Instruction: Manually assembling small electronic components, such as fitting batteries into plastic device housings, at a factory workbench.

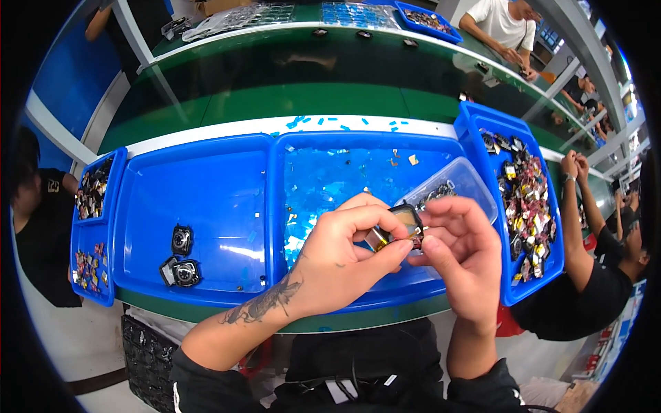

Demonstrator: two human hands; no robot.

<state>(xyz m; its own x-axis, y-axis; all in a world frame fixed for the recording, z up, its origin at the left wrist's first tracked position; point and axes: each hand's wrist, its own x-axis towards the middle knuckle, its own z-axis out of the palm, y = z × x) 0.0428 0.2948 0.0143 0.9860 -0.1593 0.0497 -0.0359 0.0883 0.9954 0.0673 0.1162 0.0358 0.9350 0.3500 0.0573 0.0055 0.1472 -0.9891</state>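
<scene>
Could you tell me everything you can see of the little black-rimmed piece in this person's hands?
The black-rimmed piece is small and squarish with rounded corners; its dark rim looks like plastic or metal, and a brownish area shows inside. A yellow and silvery part sits close by at its left; whether they are joined is unclear. It is held tilted above a blue tray, gripped by the left hand. The right hand curls around its other side, perhaps touching. Fingers hide the rest.

Left hand point(351, 255): one. Right hand point(469, 251): one. Watch case between the hands point(407, 216): one. Large central blue trays point(206, 186): two. Round-backed watch modules point(182, 240) in the left large tray: two. Clear plastic box point(477, 184): one. Blue film pieces point(323, 168): too numerous to count.
</scene>
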